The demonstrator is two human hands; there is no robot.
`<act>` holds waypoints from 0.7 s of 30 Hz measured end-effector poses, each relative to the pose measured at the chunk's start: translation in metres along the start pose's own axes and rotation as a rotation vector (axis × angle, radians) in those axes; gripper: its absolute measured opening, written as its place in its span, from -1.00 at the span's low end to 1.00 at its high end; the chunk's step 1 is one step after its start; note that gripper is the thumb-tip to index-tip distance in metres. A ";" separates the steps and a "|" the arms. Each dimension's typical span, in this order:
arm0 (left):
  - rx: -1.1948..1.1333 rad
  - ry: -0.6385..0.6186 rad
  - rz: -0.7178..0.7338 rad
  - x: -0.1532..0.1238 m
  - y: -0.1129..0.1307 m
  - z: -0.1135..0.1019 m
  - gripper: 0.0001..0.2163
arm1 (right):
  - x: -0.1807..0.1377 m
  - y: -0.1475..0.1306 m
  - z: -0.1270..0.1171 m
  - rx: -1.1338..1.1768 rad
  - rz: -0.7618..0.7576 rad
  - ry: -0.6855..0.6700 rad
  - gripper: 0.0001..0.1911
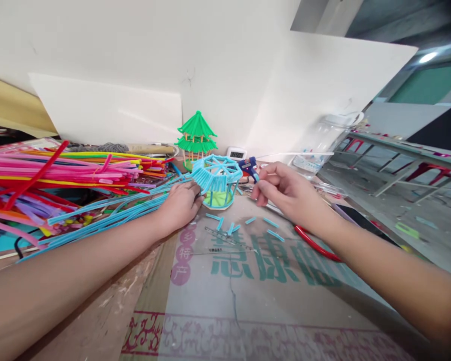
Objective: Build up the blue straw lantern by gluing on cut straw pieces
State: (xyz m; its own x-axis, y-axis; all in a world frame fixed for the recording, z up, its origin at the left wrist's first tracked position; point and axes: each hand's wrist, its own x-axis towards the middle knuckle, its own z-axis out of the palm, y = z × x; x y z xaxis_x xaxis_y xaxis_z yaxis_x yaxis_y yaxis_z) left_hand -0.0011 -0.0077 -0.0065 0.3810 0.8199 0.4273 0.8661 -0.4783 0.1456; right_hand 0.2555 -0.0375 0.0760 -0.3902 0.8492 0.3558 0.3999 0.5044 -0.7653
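Note:
A small pavilion model made of light blue pipe cleaners (pixel 217 173) stands on a green base in the middle. My left hand (pixel 182 203) curls against its left side, fingers bent around the lower edge of the roof and the base. My right hand (pixel 276 188) is just right of the model, thumb and fingers pinched at the handle of a dark blue hot glue gun (pixel 248 164). Part of the grip is hidden by the fingers. Several short blue pipe cleaner pieces (pixel 251 220) lie scattered in front of the model, beside a transparent ruler (pixel 229 239).
A big pile of coloured pipe cleaners (pixel 60 170) fills the left, with long blue ones (pixel 116 220) under my left forearm. Behind stand a green tiered model (pixel 197 135) and a small digital clock (pixel 236 153). A red-handled tool (pixel 315 244) and a plastic jug (pixel 325 140) are at right.

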 end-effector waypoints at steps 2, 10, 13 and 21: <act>0.006 -0.003 -0.002 0.000 0.000 -0.001 -0.77 | 0.003 -0.005 0.018 0.133 -0.062 0.073 -0.84; -0.013 -0.009 0.001 0.000 -0.001 -0.001 -0.78 | 0.010 0.006 0.044 0.377 0.086 0.168 -0.69; -0.009 -0.001 0.011 0.000 -0.001 0.000 -0.77 | 0.010 0.010 0.046 0.380 0.083 0.149 -0.65; -0.027 0.008 0.022 0.000 -0.003 0.002 -0.79 | 0.006 0.014 0.058 0.367 0.045 0.125 -0.67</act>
State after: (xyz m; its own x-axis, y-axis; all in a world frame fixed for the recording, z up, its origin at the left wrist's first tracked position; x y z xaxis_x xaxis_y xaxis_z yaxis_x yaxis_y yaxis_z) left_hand -0.0026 -0.0053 -0.0089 0.3973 0.8063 0.4383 0.8483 -0.5048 0.1597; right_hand 0.2104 -0.0344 0.0357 -0.2657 0.8933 0.3625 0.0821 0.3956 -0.9148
